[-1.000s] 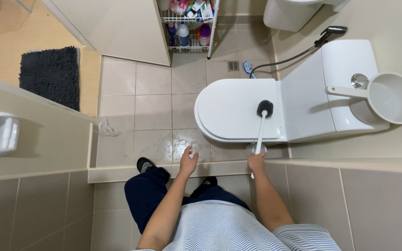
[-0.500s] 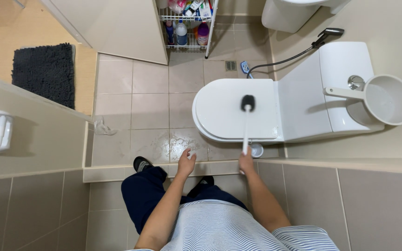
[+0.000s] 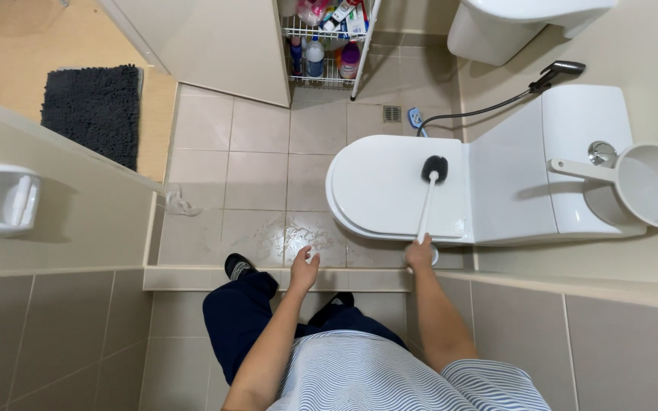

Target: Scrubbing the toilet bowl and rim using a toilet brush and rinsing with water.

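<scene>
My right hand (image 3: pixel 420 251) grips the white handle of a toilet brush (image 3: pixel 426 205). Its black head (image 3: pixel 435 168) rests on the closed white toilet lid (image 3: pixel 378 186), near the lid's back edge by the tank (image 3: pixel 565 152). My left hand (image 3: pixel 304 268) hangs over the wet floor tiles (image 3: pixel 268 228) beside the bowl. Its fingers are curled on a small white thing (image 3: pixel 311 256), too small to identify. My dark trousers and shoes show below a tiled ledge (image 3: pixel 215 278).
A white dipper (image 3: pixel 653 186) sits on the tank's right end, and a bidet sprayer with hose (image 3: pixel 557 72) hangs behind. A wire rack of bottles (image 3: pixel 325 49) stands at the back by a basin pedestal (image 3: pixel 496 30). A dark bath mat (image 3: pixel 93 110) lies far left.
The brush head slid left across the lid, then back right toward the tank. My left hand stayed over the wet tiles.
</scene>
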